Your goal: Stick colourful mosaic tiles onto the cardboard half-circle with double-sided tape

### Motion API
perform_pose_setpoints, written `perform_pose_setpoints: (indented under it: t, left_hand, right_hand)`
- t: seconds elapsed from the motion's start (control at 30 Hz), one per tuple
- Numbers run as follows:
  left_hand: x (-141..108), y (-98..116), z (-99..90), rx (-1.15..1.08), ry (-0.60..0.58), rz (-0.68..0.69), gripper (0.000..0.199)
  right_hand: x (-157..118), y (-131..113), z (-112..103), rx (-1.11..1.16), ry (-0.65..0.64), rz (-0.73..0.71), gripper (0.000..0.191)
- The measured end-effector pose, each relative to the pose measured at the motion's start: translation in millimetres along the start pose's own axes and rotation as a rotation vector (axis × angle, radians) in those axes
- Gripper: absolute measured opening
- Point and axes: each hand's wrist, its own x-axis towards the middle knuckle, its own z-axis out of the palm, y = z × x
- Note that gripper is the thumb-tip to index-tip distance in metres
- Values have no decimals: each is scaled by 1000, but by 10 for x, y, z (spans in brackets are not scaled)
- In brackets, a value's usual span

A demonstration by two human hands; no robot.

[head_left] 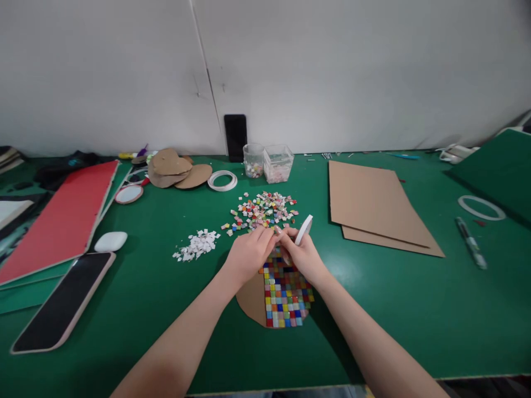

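Our bare left forearm and bare right forearm are slanting inward over the glossy green bench. Between them, a rounded brown cardboard disc, partly covered in shiny multicoloured square tiles, is lying flat, mostly on the near side of our hands. We are holding our left hand and right hand together above its far part, fingertips meeting (we cannot tell what they are pinching, if anything). Our right hand is also gripping a narrow white ring-shaped roll. The tiled area's straight edge is running roughly away from us; bare cardboard is showing left of it, nearer our left forearm. Just beyond our fingertips, a loose multicoloured tile heap is lying.
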Motion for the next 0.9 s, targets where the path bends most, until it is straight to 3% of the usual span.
perform_pose_setpoints:
  t: [0.37,0.67,0.9]
  left_hand:
    - [-16,15,-8,-263,-124,-235,35]
    - [13,41,-80,-421,-238,-267,32]
    - [21,20,-95,-588,-273,-271,28]
  right_hand:
    - [-24,7,61,-149,38,-19,34]
    - [-32,-17,39,-80,-5,8,33]
    - [-50,-4,31,-229,-23,-60,32]
